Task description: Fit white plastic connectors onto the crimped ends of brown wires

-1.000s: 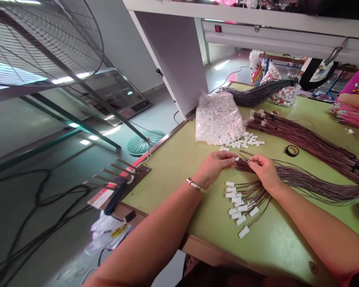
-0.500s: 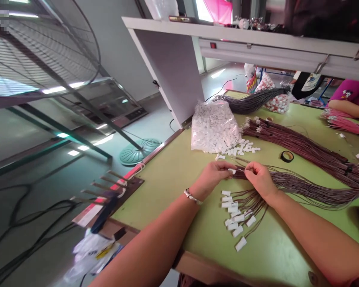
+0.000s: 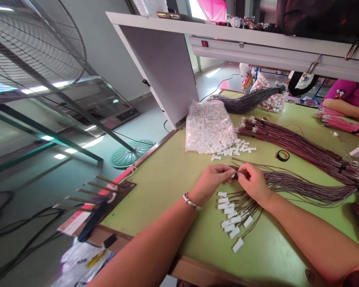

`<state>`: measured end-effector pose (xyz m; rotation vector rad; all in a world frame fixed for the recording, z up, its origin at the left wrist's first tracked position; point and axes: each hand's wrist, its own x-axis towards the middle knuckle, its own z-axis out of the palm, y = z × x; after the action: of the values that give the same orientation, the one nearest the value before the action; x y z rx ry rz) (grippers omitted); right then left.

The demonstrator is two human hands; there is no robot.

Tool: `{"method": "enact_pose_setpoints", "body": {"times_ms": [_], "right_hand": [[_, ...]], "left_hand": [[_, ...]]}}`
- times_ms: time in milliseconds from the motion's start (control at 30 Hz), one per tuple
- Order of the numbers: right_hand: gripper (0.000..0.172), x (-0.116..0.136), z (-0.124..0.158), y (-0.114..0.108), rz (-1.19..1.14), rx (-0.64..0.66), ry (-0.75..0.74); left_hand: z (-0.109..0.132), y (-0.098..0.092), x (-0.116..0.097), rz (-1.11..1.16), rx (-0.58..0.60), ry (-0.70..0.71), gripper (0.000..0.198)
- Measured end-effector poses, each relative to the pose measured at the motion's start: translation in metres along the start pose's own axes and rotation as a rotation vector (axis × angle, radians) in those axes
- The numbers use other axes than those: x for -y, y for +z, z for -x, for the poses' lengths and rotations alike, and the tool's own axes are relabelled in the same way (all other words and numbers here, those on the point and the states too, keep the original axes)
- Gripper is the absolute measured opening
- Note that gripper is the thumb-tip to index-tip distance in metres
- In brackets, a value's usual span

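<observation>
Both forearms reach in over the table (image 3: 155, 187), wrists bent inward, fingertips almost meeting! The left hand (image 3: 215, 177) has its grip pinched on a white connector housing (image 3: 233, 175), just above the table beside the loose brown wires (image 3: 305, 185). The right hand (image 3: 253, 184) pinches a thin wire (image 3: 237, 172) right at it. A second ago a clear gap split those fingers; now it's nearly gone!

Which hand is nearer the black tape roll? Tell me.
Right. The right hand is left of the black tape roll and nearer the camera; the left hand is farther left, beyond the right hand.
</observation>
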<state>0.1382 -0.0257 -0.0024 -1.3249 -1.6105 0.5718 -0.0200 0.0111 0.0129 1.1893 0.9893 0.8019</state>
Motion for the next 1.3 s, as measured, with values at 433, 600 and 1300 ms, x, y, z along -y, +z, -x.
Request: {"method": "enact_pose_setpoints", "body": {"times_ms": [433,600,1300], "right_hand": [[0.007,-0.0025,-0.0014,-0.0006,-0.007,0.048,-0.039],[0.011,-0.0025,-0.0040,-0.0020,-0.125,0.070,0.108],[0.007,-0.0005,-0.0010,-0.0053,0.111,0.000,-0.034]], "left_hand": [[0.0026,0.0048,-0.0012,0.066,0.019,0.028,0.027],[0.0023,0.0066,-0.0006,0.016,-0.038,0.104,0.024],[-0.0011,-0.0014,0.0025,0.133,-0.039,0.002,0.027]]}}
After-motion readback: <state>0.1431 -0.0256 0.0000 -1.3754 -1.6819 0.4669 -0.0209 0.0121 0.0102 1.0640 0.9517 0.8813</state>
